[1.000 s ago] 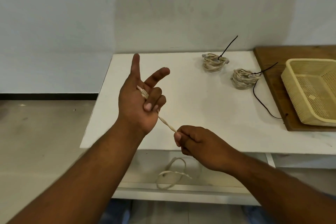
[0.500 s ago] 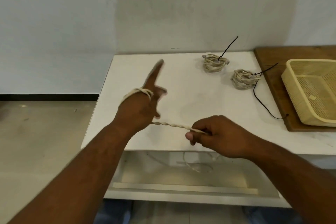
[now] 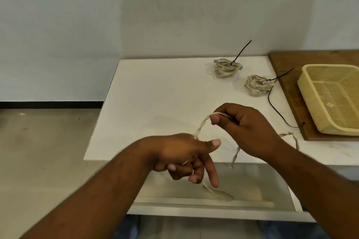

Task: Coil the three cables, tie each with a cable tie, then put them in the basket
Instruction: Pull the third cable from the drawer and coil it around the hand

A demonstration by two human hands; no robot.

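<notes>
The third cable [image 3: 203,124] sits mid-frame, arching from the left hand [image 3: 180,153] up to the right hand [image 3: 246,128], its tail dangling off the table [image 3: 155,93] edge below. The left hand's curled fingers grip it and the right pinches it. A moment ago the left hand pointed up. It has now rolled over while the right lifted, laying on another turn, so I'd say the coiling has barely begun. Two tied coils [image 3: 227,68] [image 3: 258,85] wait upper right, beside the basket [image 3: 330,68].
</notes>
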